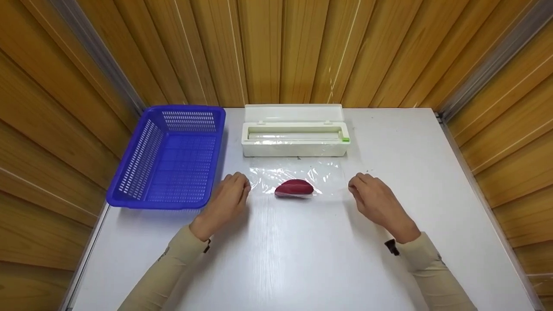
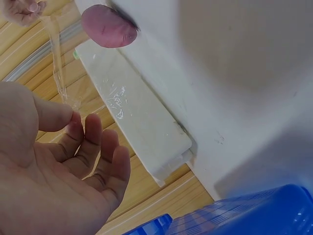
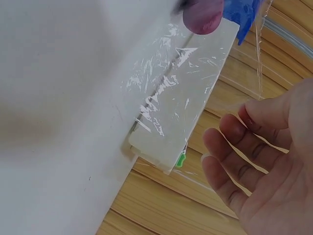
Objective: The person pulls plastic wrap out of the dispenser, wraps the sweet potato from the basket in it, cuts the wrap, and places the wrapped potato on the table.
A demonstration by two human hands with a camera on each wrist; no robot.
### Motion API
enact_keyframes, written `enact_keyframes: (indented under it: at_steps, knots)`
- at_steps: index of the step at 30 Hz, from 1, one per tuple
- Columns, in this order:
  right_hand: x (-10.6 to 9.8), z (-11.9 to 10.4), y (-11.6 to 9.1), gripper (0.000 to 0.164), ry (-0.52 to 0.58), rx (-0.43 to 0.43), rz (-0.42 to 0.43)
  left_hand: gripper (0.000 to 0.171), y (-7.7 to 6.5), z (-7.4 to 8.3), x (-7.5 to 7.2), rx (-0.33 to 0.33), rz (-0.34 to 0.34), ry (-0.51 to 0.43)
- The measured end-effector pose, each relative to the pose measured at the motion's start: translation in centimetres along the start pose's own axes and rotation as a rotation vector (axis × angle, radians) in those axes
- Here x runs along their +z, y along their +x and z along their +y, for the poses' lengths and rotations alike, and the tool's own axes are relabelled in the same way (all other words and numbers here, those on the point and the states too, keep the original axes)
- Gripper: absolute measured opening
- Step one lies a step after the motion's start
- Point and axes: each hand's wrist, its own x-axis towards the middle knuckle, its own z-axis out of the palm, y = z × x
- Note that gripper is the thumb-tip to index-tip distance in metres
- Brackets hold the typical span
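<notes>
A clear sheet of plastic wrap point(image 1: 329, 176) stretches out in front of the white wrap dispenser point(image 1: 293, 149). My left hand point(image 1: 228, 192) pinches its left front corner between thumb and index finger. At the opposite corner, my right hand point(image 1: 376, 198) pinches the film likewise, the other fingers loosely curled in the right wrist view. Between the hands lies a dark red, oblong item point(image 1: 294, 187), resembling a sweet potato. The film's front edge seems to cross it; whether they touch, I cannot tell. Inside the dispenser, the wrap roll point(image 1: 293, 136) shows.
A blue perforated basket point(image 1: 175, 166) stands at the left, close beside my left hand. The dispenser's lid point(image 1: 293, 113) is raised at the back, with a green slider point(image 1: 345, 139) at its right end. Wood-patterned panels point(image 1: 302, 52) enclose the white table point(image 1: 298, 255).
</notes>
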Motion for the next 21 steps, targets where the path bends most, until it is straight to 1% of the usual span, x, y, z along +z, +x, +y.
enact_keyframes:
  at_steps: [9, 11, 16, 21]
  knots:
    - [0.3, 0.5, 1.0, 0.005, 0.036, 0.063, -0.032, 0.012, 0.9, -0.3, 0.5, -0.033, 0.044, 0.008]
    - [0.5, 0.7, 1.2, 0.004, 0.047, 0.076, -0.041, 0.012, 1.1, -0.3, 0.7, -0.048, 0.051, 0.013]
    - [0.6, 1.0, 1.7, 0.004, 0.081, 0.096, -0.055, 0.012, 1.6, -0.4, 1.2, -0.100, 0.069, -0.009]
    - [0.7, 1.3, 2.2, 0.004, 0.106, 0.131, -0.065, 0.012, 2.2, -0.4, 1.7, -0.123, 0.095, -0.008]
